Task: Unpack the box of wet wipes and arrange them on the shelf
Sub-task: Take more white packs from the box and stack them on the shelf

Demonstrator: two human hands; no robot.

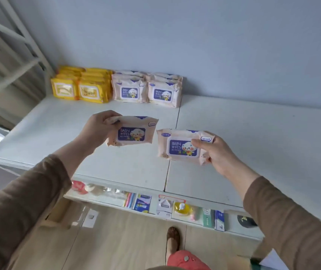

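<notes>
My left hand (97,129) grips a pale pink pack of baby wipes (134,131) by its left end, held above the white shelf (253,145). My right hand (218,152) grips a second pink pack (177,147) by its right end, a little lower and to the right. At the back of the shelf against the wall stand two rows of pink wipe packs (148,89), upright and facing me. Left of them stand two rows of yellow wipe packs (79,88).
A lower shelf (231,227) holds small goods: toothbrush packs (130,199), a yellow bottle (182,208) and boxed items. White shelf framing (15,61) rises at the left. My foot (173,238) stands on the wooden floor below.
</notes>
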